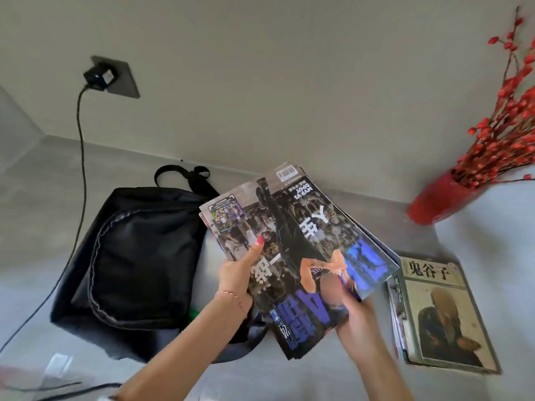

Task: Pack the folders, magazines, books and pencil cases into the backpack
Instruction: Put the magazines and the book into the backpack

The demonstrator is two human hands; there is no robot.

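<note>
With the left hand (pixel 236 273) and right hand (pixel 357 314) both gripping the fanned magazines (pixel 298 250), loose copies may slide out before reaching the backpack (pixel 136 256) at nine o'clock.

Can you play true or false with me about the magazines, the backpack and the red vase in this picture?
1. Both hands hold a stack of magazines. True: the left hand and right hand grip the magazines.
2. The backpack is red. False: the backpack is black.
3. A book lies on the table to the right of the magazines. True: the book tops a small pile there.
4. The red vase holds yellow flowers. False: the vase holds red berry branches.
5. A charger is plugged into the wall socket. True: the charger hangs there with its cable.
</note>
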